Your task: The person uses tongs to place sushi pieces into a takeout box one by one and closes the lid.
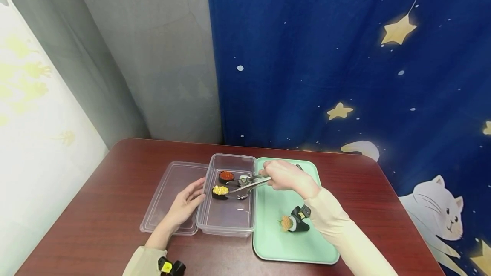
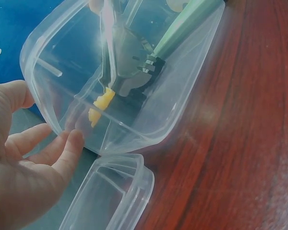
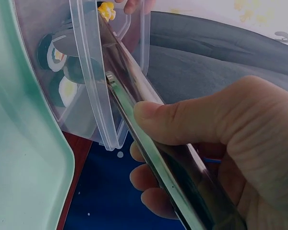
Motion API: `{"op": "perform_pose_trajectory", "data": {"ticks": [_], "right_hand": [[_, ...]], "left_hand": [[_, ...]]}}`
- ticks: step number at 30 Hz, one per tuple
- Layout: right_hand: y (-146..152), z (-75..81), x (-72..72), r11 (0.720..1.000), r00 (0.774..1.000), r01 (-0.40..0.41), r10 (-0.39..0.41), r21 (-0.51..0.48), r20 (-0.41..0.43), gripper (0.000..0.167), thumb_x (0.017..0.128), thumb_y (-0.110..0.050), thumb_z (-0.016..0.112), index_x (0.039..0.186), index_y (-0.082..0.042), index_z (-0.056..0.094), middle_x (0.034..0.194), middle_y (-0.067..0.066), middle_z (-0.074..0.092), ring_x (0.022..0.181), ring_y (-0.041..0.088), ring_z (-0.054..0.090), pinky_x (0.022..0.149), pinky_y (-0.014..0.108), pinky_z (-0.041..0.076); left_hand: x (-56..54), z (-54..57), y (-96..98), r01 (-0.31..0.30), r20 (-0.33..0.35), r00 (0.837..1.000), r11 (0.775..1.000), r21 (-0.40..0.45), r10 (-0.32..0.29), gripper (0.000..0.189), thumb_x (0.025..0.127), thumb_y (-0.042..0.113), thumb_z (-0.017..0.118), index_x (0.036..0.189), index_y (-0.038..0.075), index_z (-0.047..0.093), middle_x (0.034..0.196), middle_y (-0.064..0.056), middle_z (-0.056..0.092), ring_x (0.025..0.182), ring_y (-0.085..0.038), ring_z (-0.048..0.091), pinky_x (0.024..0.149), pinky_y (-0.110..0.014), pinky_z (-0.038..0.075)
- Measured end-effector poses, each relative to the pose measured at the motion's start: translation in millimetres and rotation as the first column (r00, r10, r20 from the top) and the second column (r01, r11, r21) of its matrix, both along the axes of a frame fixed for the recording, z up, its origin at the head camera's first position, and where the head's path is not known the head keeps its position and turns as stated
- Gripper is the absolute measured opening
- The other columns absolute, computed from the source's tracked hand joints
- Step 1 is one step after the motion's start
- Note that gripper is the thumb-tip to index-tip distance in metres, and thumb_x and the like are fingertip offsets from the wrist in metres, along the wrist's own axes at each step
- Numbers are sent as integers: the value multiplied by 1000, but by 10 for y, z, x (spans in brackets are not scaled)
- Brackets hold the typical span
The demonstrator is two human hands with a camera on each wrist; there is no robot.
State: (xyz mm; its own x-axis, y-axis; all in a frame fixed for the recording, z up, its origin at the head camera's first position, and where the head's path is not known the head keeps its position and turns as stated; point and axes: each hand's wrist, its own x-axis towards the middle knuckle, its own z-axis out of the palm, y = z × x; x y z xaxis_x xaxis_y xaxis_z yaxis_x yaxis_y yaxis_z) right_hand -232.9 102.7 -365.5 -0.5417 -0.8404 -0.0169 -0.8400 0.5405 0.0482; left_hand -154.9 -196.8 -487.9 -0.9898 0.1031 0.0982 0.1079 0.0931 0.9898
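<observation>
My right hand [image 1: 285, 175] grips a pair of metal tongs [image 3: 134, 91], thumb on one arm and fingers behind. Its tips reach into a clear plastic box [image 1: 226, 220], with one tip right at a black-wrapped sushi piece with yellow topping [image 1: 220, 191]. Just behind lies a sushi piece with red roe [image 1: 226, 176]. White-rice sushi rolls [image 3: 56, 56] lie under the tongs, seen through the box wall. At the box's left side, my left hand [image 1: 184, 203] rests with its fingertips against the outer wall and its fingers only gently bent.
A light green tray [image 1: 276, 242] stands right of the box, bearing a sushi piece with orange crumb topping [image 1: 286, 223]. Left of the box, a clear plastic lid [image 1: 161, 199] lies on the red-brown table [image 1: 96, 199]. Curtains [image 1: 287, 76] hang behind.
</observation>
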Motion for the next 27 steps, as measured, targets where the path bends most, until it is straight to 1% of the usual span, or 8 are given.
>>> {"op": "perform_pose_trajectory", "data": {"ticks": [5, 7, 10, 12, 14, 18, 22, 27], "right_hand": [[86, 48, 69, 999, 1000, 2, -2, -38, 2, 15, 76, -5, 71, 90, -11, 68, 73, 1, 53, 62, 14, 49, 56, 24, 42], [152, 53, 88, 997, 1000, -2, 3, -80, 16, 19, 77, -5, 71, 95, -10, 68, 75, 1, 53, 63, 13, 48, 57, 24, 43], [269, 37, 110, 985, 999, -2, 11, -175, 47, 25, 79, -5, 70, 103, -7, 68, 79, 1, 55, 64, 10, 45, 59, 23, 44], [353, 17, 129, 970, 997, 3, 14, -242, 70, 29, 80, -6, 70, 109, -4, 67, 83, 1, 56, 65, 8, 44, 61, 23, 43], [439, -8, 154, 953, 997, 4, 18, -302, 69, 32, 81, -7, 70, 113, -2, 65, 86, 2, 57, 65, 7, 44, 62, 24, 44], [610, -45, 229, 915, 998, 11, 14, -402, 60, 37, 82, -9, 70, 117, 2, 62, 96, 6, 60, 68, 10, 50, 63, 25, 47], [786, -70, 319, 882, 997, 55, -24, -469, 72, 41, 82, -10, 71, 119, 1, 61, 102, 6, 61, 74, 11, 54, 66, 26, 48], [992, -97, 412, 851, 993, 111, -71, -513, 96, 43, 80, -10, 73, 120, -1, 61, 101, 1, 61, 77, 9, 52, 65, 24, 46]], "left_hand": [[6, -4, 5, 2, -6, 1000, 1000, 1, -2, 50, 90, -1, 57, 136, -7, 41, 135, -27, 45, 113, -26, 53, 85, -17, 46], [8, -4, 5, 3, -9, 1000, 1000, 6, -3, 50, 90, -1, 57, 136, -7, 41, 134, -28, 45, 113, -27, 53, 84, -18, 47], [10, -5, 2, 3, -13, 1000, 1000, 14, -2, 49, 90, -2, 57, 136, -8, 40, 134, -28, 45, 113, -29, 53, 84, -18, 47], [9, -4, 2, 1, -11, 1000, 1000, 14, -1, 49, 90, -2, 57, 136, -8, 40, 134, -28, 45, 114, -30, 52, 84, -18, 47], [7, -2, 4, 1, -11, 1000, 1000, 10, -1, 50, 90, -2, 57, 136, -7, 41, 134, -28, 45, 114, -32, 52, 84, -18, 47], [8, 3, 11, 1, 4, 1000, 1000, -6, -1, 50, 90, 0, 57, 136, -6, 41, 135, -27, 45, 116, -35, 50, 85, -18, 46], [11, 7, 15, -3, 16, 1000, 1000, -16, 3, 50, 90, 1, 58, 137, -5, 41, 135, -27, 45, 117, -37, 49, 85, -18, 46], [11, 13, 15, -10, 16, 1000, 1000, -11, 10, 50, 90, -1, 57, 136, -6, 41, 135, -27, 46, 116, -36, 49, 84, -18, 46]]}}
